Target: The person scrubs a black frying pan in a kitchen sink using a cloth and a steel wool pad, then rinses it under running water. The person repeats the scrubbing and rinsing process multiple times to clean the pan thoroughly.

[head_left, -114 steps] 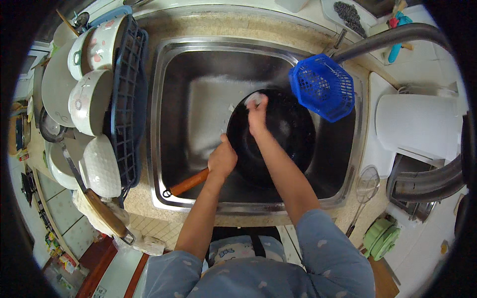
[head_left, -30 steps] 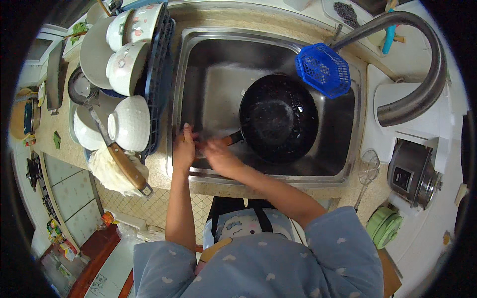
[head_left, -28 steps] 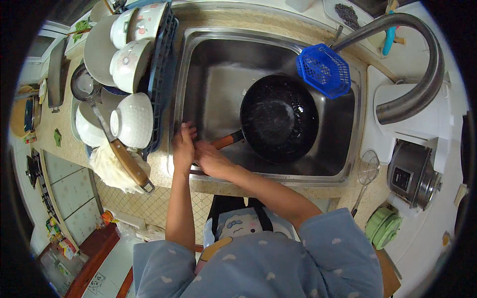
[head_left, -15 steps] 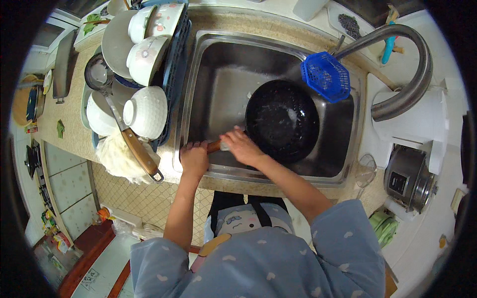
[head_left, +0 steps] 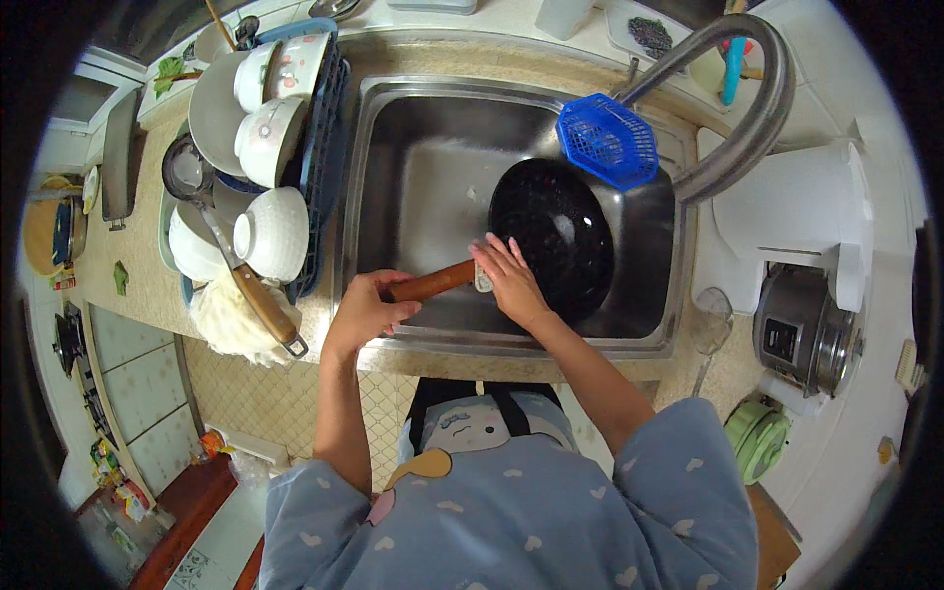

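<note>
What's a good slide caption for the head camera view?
Left hand grips a black wok's wooden handle in a steel sink; right hand rests at its rim.

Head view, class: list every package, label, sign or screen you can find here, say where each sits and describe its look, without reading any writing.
Panel on the steel rice cooker, counter right of the sink: small dark rectangular patch on its front; too small to tell label from screen.
Packets on the floor, lower left: small, colourful, blurred.
No signs visible; nothing near the left hand or right hand on the black pan carries a label.
</note>
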